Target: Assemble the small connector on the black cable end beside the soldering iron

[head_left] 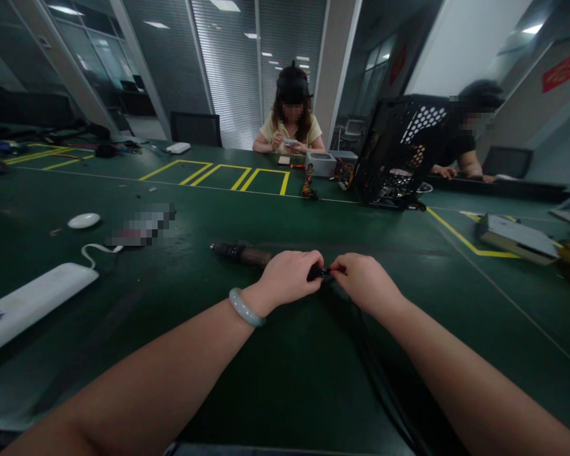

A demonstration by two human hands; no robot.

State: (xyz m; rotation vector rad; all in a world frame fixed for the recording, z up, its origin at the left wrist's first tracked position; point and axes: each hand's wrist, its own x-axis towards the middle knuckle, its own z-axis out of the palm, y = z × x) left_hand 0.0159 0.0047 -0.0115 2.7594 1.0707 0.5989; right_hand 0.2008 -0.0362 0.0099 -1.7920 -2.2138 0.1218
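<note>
A dark electric screwdriver [240, 253] with a silver tip lies across the green table, its tip toward the left. My left hand [289, 275], with a pale bangle [246, 308] at the wrist, is closed around its rear end. The black tail end [315, 273] pokes out between my thumb and fingers. Just to the right, my right hand [368, 282] pinches a small dark plug at that end. Whether the plug is seated I cannot tell. A black cable [375, 373] runs from below my right hand toward the table's near edge.
To the left lie a long white box [38, 304] with a white cord and a white oval object [84, 220]. Across the table stand a black computer case [384, 152] and a grey power supply [320, 164]. Another metal box [517, 237] lies right. Two people sit opposite.
</note>
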